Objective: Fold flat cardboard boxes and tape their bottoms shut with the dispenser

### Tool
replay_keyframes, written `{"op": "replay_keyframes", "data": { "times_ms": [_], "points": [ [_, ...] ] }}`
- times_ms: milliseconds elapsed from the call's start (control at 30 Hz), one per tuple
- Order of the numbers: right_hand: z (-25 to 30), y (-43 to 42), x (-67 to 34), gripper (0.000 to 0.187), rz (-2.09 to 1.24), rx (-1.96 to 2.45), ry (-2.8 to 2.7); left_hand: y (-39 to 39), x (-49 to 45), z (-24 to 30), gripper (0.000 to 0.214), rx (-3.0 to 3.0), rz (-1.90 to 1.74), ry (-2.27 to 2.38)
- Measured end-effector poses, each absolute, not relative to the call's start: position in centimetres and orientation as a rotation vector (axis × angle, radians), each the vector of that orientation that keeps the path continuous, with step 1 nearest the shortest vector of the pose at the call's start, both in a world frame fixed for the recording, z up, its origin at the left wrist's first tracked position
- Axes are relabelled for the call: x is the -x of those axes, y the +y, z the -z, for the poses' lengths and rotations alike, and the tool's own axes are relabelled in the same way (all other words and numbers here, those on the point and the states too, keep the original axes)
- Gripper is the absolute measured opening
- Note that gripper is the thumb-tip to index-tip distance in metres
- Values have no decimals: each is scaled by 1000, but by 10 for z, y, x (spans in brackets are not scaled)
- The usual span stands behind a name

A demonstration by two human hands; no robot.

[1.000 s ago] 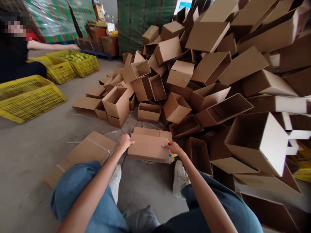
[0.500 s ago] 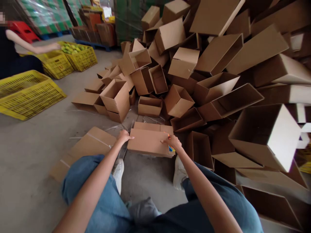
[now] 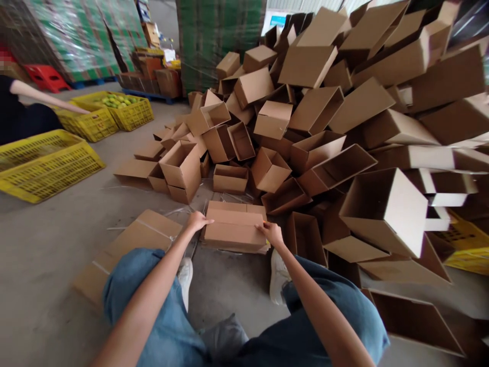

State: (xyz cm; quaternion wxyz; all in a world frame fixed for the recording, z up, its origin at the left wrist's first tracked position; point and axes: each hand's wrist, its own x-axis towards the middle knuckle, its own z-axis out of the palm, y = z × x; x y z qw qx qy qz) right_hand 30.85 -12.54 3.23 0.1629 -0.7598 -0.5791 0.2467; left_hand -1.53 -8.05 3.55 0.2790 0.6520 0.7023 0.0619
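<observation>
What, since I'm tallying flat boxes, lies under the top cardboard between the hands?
Below the top cardboard, layered edges of more cardboard show on the near side. Most of their faces and whatever lies beneath are covered; I cannot count the layers.

L hand (image 3: 197, 221) + R hand (image 3: 272, 233) = 2, on 1 flat-carton stack (image 3: 233, 234), sheets too tight to ct. L of L hand: 1 strapped bundle (image 3: 126, 239); farther L, 3 yellow crates (image 3: 53, 171), 1 co-worker (image 3: 15, 112), 1 red stool (image 3: 46, 77). R of R hand: at least 1 more crate (image 3: 468, 250), part hidden. Below hands: 2 white shoes (image 3: 185, 280). Beyond: 30+ brown boxes (image 3: 273, 120), overlapped.
</observation>
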Motion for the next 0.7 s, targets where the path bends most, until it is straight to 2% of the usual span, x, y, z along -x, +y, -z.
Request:
{"op": "replay_keyframes", "data": {
  "times_ms": [200, 500, 567, 700],
  "points": [
    [-35, -125, -319, 30, -767, 2157, -1585, -76, 7, -46, 64, -1838, -203, 1864],
    [-31, -109, -316, 43, -845, 2375, -1552, -59, 4, -51, 34, -1744, 154, 1917],
    [-31, -99, -315, 45, -858, 2434, -1571, -56, -1, -49, 36, -1737, 192, 1920],
    [-25, -79, -322, 46, -927, 2444, -1630, -58, -16, -44, 57, -1777, 226, 1931]
  ]
}}
